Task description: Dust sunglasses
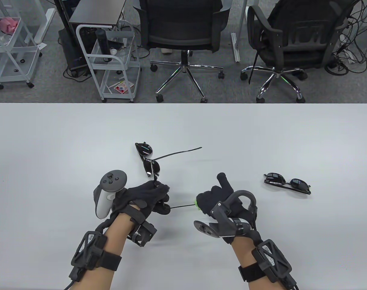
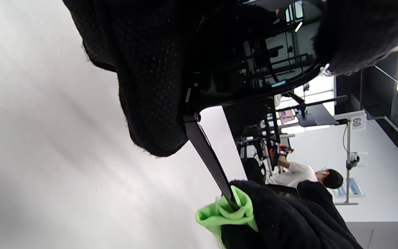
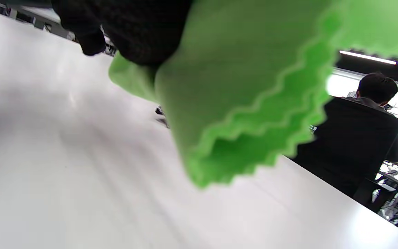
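L hand (image 1: 147, 196) grips black sunglasses (image 1: 148, 160) by the frame, lenses just past its fingers. R hand (image 1: 216, 196) pinches a green cloth (image 3: 240, 103) round one arm tip, between both hands. 2nd pair of glasses (image 1: 287, 182) lies near R hand, on the table (image 1: 50, 151).

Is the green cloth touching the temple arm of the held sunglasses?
Touching. In the left wrist view the green cloth is wrapped around the temple arm, which runs straight into its fold.
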### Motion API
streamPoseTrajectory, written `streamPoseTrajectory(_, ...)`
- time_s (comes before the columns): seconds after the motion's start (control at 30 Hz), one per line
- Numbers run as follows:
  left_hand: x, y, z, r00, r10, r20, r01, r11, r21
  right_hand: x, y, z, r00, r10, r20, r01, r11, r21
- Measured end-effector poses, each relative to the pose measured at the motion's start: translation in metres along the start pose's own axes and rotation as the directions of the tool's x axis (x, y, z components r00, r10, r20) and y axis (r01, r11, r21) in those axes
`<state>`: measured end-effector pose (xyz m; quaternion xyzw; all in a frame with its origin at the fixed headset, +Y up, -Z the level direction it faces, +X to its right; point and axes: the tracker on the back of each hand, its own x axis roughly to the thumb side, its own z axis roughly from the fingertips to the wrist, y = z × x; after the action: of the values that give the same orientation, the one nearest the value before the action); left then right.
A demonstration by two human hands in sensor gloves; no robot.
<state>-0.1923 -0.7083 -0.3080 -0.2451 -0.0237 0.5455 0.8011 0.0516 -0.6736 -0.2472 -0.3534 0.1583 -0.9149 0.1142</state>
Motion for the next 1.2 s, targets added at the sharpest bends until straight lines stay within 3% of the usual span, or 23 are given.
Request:
streamPoseTrajectory(0.23,0.010,-0.032,-0.004,0.998,0.039,0.047,-0.033,0.991,-0.126,0.028,-0.015,-0.006,0.994,-0.071,0.087,0.079,0.992,-0.096)
streamPoseTrajectory(0.33,0.012,-0.033,-0.004,0.998,0.001,0.063,0.007,0.991,-0.131,0.027,-0.016,-0.006,0.995,0.001,0.096,0.007,0.996,-0.086)
streamPoseTrajectory(0.43,0.014,-0.031,-0.003,0.998,0.010,0.069,-0.002,0.994,-0.113,0.018,-0.014,-0.007,0.993,-0.107,0.051,0.111,0.989,-0.094)
streamPoseTrajectory(0.63,0.013,-0.020,0.000,0.998,-0.006,0.067,0.010,0.998,-0.060,0.000,-0.008,-0.002,0.997,-0.082,-0.013,0.080,0.992,-0.093)
streamPoseTrajectory(0.8,0.011,-0.005,0.002,0.997,-0.048,0.053,0.048,0.999,0.006,-0.016,0.004,0.003,0.996,-0.048,-0.072,0.047,0.999,-0.018)
streamPoseTrajectory(0.87,0.010,0.003,0.004,0.994,-0.097,0.053,0.094,0.995,0.044,-0.023,0.011,0.004,0.995,-0.010,-0.098,0.016,0.998,0.065)
streamPoseTrajectory(0.97,0.010,0.000,0.004,0.986,-0.159,0.047,0.156,0.986,0.053,-0.025,0.015,0.004,0.993,-0.039,-0.111,0.047,0.996,0.075)
streamPoseTrajectory(1.03,0.012,-0.004,0.004,0.984,-0.172,0.045,0.169,0.984,0.060,-0.023,0.015,0.003,0.995,0.026,-0.093,-0.014,0.993,0.121)
streamPoseTrajectory(1.2,0.010,-0.006,0.004,0.954,-0.298,0.021,0.295,0.952,0.079,-0.021,0.002,0.005,0.995,-0.045,-0.089,0.047,0.998,0.029)
